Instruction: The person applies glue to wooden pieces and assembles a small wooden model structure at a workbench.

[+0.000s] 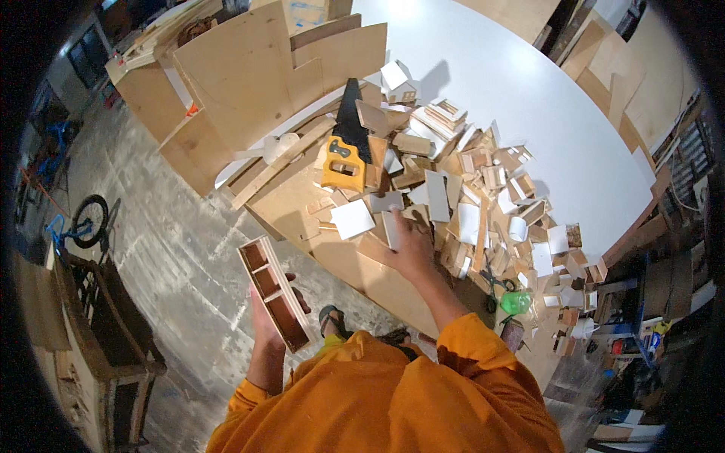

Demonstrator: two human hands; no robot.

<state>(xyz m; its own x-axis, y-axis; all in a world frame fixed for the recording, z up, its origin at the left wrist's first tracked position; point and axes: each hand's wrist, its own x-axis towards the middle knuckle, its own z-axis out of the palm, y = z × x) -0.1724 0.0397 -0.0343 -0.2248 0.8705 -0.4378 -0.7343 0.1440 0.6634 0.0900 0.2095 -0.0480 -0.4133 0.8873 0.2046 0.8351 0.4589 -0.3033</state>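
My left hand [266, 313] holds a small narrow wooden box [276, 293] out over the floor, fingers wrapped behind it. Two thin dividers split its reddish-brown inside, and its open side faces up. Over the near edge of the workbench [297, 213], my right hand [411, 245] is closed on a small pale board piece [390, 230]; some of its fingers are hidden. Around that hand lies a heap of wood offcuts [436, 195], many with white faces. A square white offcut [353, 219] rests just left of it. Beyond lies a handsaw with a yellow handle [343, 164] and dark blade.
Large plywood panels [242, 87] lean at the bench's left side. A broad white sheet [521, 83] spreads behind the offcuts. Scissors [495, 283] and a green translucent container [516, 303] sit at the right. A wooden frame [98, 325] and bicycle wheel [90, 221] stand left.
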